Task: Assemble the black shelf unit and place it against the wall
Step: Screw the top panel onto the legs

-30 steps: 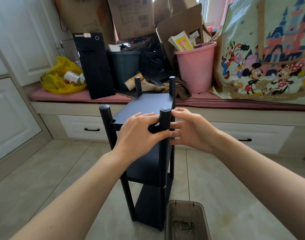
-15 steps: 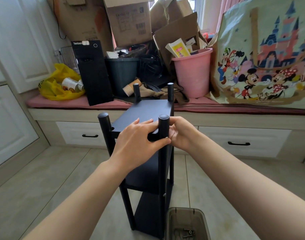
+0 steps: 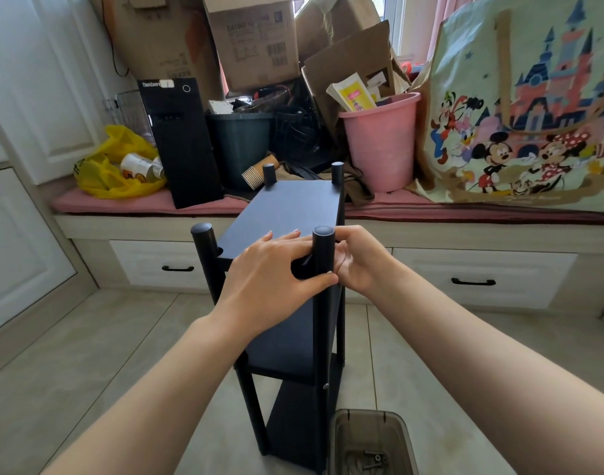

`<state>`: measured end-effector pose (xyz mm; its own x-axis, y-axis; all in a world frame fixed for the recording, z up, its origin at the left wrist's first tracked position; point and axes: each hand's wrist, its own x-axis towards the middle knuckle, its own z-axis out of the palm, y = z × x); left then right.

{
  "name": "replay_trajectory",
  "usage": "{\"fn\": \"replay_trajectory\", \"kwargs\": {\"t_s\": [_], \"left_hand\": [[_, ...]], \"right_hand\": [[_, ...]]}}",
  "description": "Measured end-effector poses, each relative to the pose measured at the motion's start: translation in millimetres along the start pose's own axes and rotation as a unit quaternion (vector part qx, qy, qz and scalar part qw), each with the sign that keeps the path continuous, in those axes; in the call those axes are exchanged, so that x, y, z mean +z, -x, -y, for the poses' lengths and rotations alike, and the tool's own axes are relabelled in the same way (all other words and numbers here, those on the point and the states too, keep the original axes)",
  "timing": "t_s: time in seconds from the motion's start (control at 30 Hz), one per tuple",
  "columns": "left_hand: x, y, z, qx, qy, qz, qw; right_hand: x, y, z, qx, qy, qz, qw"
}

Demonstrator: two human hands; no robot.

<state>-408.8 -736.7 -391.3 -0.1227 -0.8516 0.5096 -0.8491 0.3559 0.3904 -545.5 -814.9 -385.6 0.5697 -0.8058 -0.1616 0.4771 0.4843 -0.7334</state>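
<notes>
Holding the black shelf unit (image 3: 293, 207) upright on the floor, just in front of the window seat (image 3: 122, 204), I have both hands on its corner post (image 3: 322, 241) farthest from that seat: left hand (image 3: 269, 279) pinching it, right hand (image 3: 358, 262) curled round it. Shoving sideways could tip the narrow frame onto the screw tray (image 3: 362, 411), farther still from the seat.

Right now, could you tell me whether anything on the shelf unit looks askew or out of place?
Yes: the near-left post leans away from the top shelf, leaving its corner notch open. The left hand and right hand hold the near-right post.
</notes>
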Motion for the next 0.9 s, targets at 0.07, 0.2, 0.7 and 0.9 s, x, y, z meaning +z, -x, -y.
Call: {"fn": "replay_trajectory", "kwargs": {"t_s": [0.07,0.2,0.7,0.9], "left_hand": [[-1,1,-1,0.006,-0.001,-0.003,1.0],[-1,-1,1,-0.008,0.007,0.003,1.0],[-3,-5,5,-0.002,0.001,0.021,1.0],[-1,-3,3,-0.004,-0.005,0.038,0.999]], "right_hand": [[1,2,1,-0.001,-0.005,-0.003,1.0],[3,3,1,-0.004,-0.002,-0.008,1.0],[1,5,-1,0.006,-0.026,-0.015,1.0],[-8,-5,-2,0.017,-0.031,0.001,0.999]]}}
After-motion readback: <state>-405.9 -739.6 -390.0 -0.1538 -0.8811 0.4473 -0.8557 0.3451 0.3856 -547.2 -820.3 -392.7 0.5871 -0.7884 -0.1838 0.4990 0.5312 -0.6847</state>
